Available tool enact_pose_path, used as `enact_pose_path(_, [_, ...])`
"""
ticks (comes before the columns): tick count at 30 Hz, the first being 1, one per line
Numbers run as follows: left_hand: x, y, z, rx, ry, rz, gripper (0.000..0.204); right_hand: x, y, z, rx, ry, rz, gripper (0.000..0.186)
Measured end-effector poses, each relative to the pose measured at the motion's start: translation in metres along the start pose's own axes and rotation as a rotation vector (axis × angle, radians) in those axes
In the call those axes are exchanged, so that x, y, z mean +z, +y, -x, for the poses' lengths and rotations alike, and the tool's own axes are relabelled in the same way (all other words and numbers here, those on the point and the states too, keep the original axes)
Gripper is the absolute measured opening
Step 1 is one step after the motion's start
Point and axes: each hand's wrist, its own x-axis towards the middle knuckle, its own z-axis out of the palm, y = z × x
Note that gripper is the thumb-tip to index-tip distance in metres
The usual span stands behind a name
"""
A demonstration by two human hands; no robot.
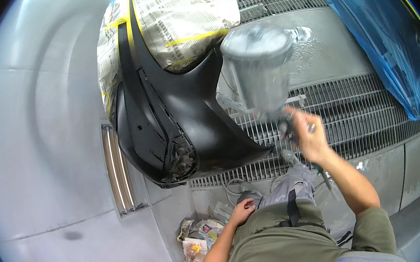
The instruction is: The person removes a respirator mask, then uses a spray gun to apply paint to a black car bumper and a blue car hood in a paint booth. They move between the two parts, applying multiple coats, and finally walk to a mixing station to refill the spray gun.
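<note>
My right hand grips a spray gun by its handle, out in front of me. A large translucent cup with a grey lid sits on top of the gun; both are smeared by motion. To the left of the gun stands a curved, matte black car body panel, with a gap between them. Newspaper and yellow tape mask the panel's upper part. Low by my left thigh, my left hand has its fingers loosely curled in, and nothing shows in it.
Metal floor grating runs under and beyond the panel. A blue plastic-wrapped part stands at the far right. Crumpled paper lies on the floor at lower left. A pale wall with a lit lamp recess closes the left side.
</note>
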Motion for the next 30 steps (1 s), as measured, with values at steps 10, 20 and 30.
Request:
enact_pose_path(10, [-0.137, -0.084, -0.004, 0.108, -0.184, -0.253, 0.05, 0.076, 0.062, 0.091, -0.204, 0.423, 0.1, 0.049])
enact_pose_path(20, [-0.249, -0.216, 0.01, -0.039, -0.376, -0.597, 0.05, 0.22, 0.125, 0.205, -0.186, 0.251, -0.012, 0.042])
enact_pose_path(30, [-0.263, -0.239, 0.07, -0.07, -0.218, -0.572, 0.046, 0.113, 0.163, 0.179, -0.187, 0.794, -0.07, 0.061])
